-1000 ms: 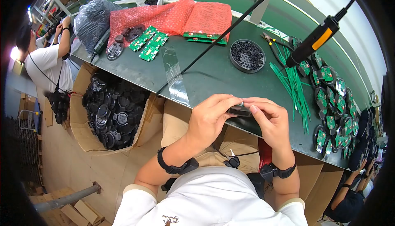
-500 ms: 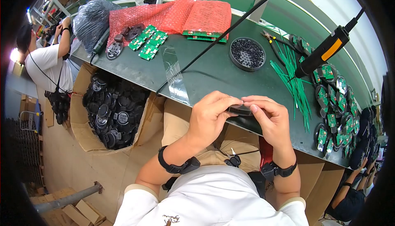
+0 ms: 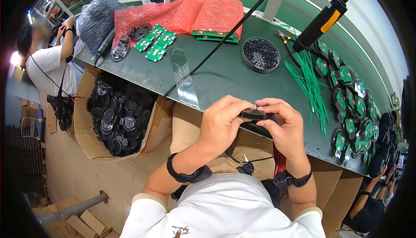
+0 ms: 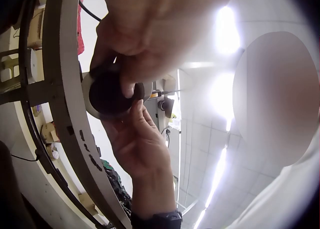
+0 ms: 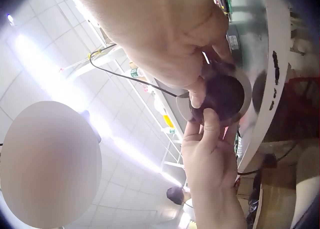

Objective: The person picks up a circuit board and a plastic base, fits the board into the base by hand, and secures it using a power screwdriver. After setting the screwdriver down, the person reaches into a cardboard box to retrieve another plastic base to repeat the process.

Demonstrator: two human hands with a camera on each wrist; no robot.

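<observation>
Head view has both forearms reaching forward from the person's sides and angling inward, so that the hands meet over the front edge of the green workbench (image 3: 216, 79). Between their fingertips is a round black plastic part (image 3: 253, 115), held in the air above that edge. The left hand (image 3: 219, 127) has its back turned upward and its fingers bent close together, pinching the part's left side with the thumb below. The right hand (image 3: 284, 127) comes in from the other side, its fingers curled over the far rim and its thumb at the near side, with a small gap between thumb and index finger. Both wrist views show a thumb of each hand against the dark disc face; the other fingertips are partly hidden behind it. A black wrist strap (image 3: 175, 168) circles the left wrist, and the forearm slopes up from it.
</observation>
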